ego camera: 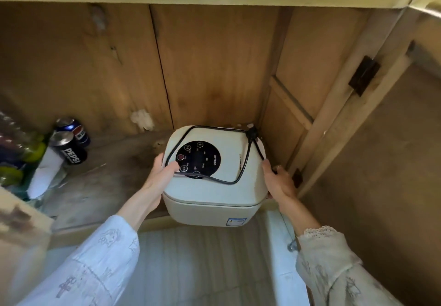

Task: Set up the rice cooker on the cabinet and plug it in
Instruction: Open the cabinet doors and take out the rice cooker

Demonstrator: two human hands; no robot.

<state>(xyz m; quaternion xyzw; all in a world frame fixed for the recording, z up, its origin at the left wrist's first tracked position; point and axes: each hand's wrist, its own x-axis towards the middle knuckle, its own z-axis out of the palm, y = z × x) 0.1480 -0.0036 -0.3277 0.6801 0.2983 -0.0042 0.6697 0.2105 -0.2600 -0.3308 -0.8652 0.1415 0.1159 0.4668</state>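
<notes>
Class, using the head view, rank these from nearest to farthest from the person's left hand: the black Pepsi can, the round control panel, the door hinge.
From the left hand:
1. Control panel, touching the fingertips, just right.
2. Black Pepsi can, leftward on the shelf.
3. Door hinge, far upper right.

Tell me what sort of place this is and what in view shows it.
Probably the inside of a low wooden storage cupboard in a home kitchen. Plank walls and a door hinge enclose it, Pepsi cans stand at the left, and both hands hold a white rice cooker with its black cord looped on top.
</notes>
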